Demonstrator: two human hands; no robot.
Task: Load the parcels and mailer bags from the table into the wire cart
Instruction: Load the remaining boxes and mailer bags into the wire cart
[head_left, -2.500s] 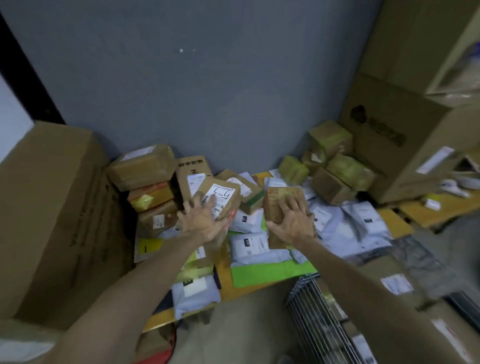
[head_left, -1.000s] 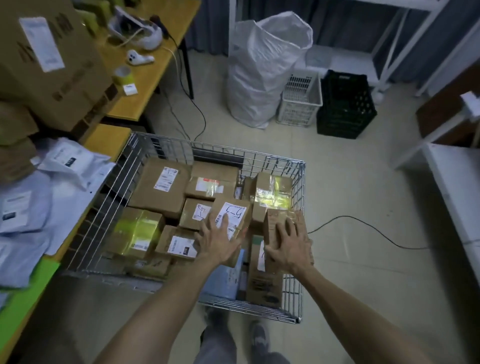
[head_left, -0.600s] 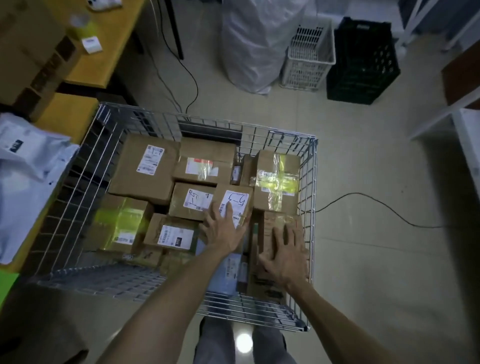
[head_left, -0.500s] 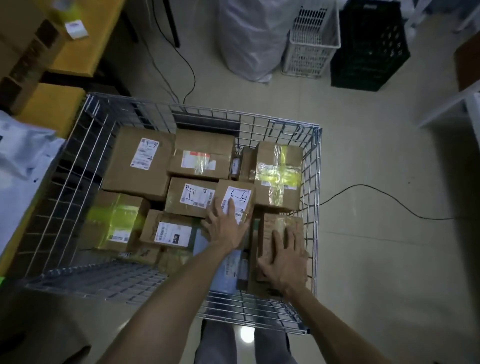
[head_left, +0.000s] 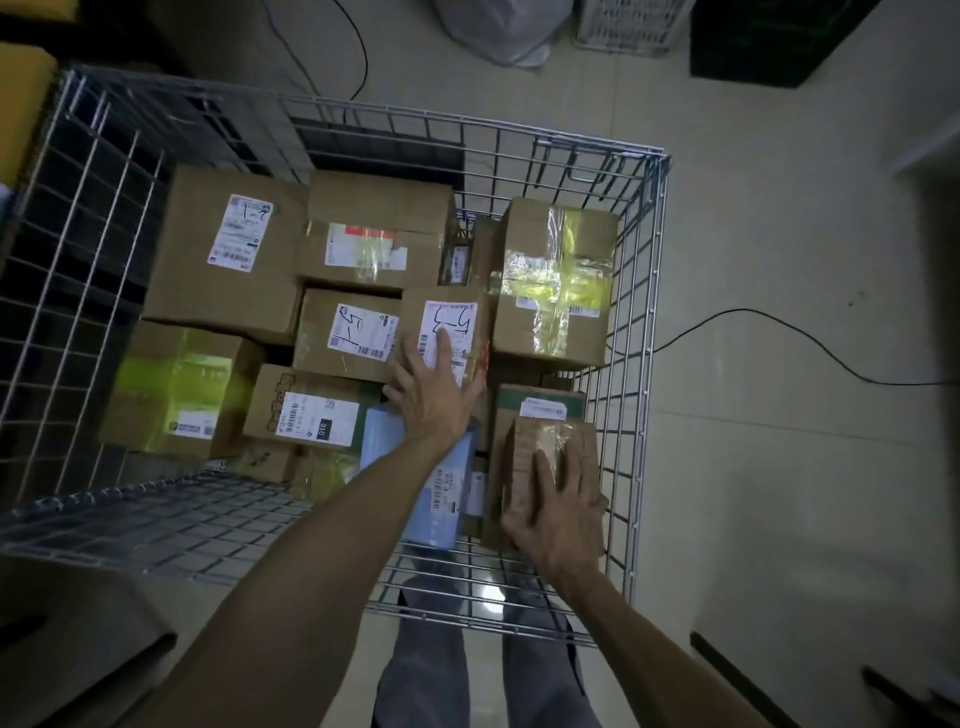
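Cardboard under both palms. On the small labelled box (head_left: 452, 317), left hand (head_left: 434, 400): open, fingers straight and spread, one fingertip on the white label, thumb along the box's right edge, no curl round it. On the taped brown parcel (head_left: 556, 441), right hand (head_left: 558, 514): likewise open, fingers straight, laid flat on the top face, thumb out toward the near-left corner.

Both parcels inside the wire cart (head_left: 640, 312). Small labelled box about mid-cart, riding higher than its neighbours, just beside the box marked 5-1 (head_left: 348, 332) on the left and the yellow-taped box (head_left: 556, 280) on the right. Taped brown parcel in the near right corner, close against the wire wall, lying over a green-edged box (head_left: 540, 402). Between the two forearms, a blue mailer bag (head_left: 434, 499), partly under the left wrist.

Elsewhere in the cart: a large box with a white label (head_left: 228, 254) far left, a box with a red-and-white label (head_left: 379, 234) beside it, a yellow-green wrapped box (head_left: 176, 384) near left, and a box marked 010 (head_left: 306, 410) next to that.

Outside the cart: pale floor (head_left: 779, 467), a black cable (head_left: 779, 332) trailing across it, a black crate (head_left: 769, 41) at the top edge, grey trouser legs (head_left: 426, 670) below the near wire wall.
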